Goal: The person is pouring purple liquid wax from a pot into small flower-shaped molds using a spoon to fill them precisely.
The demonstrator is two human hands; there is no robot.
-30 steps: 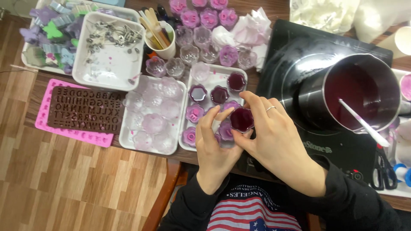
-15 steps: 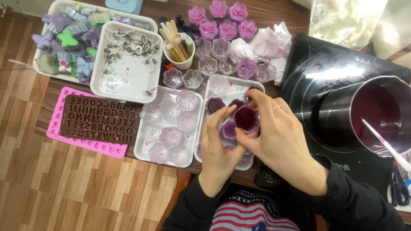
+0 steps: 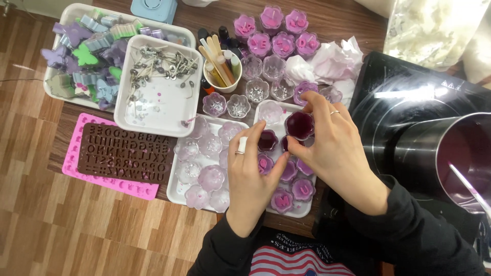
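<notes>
Holding: a small flower-shaped cup of dark purple wax (image 3: 299, 125) is pinched at its rim by the right hand (image 3: 327, 148), fingers clamped round it.
Location: the cup is held over the far end of the white tray (image 3: 307, 209) of filled purple cups.
Left hand (image 3: 249, 176): fingers together, laid flat over cups in the same tray, gripping nothing.
Adjacent: a tray of clear empty cups (image 3: 180, 191); a steel pot of purple wax (image 3: 450, 153) on the right.
</notes>
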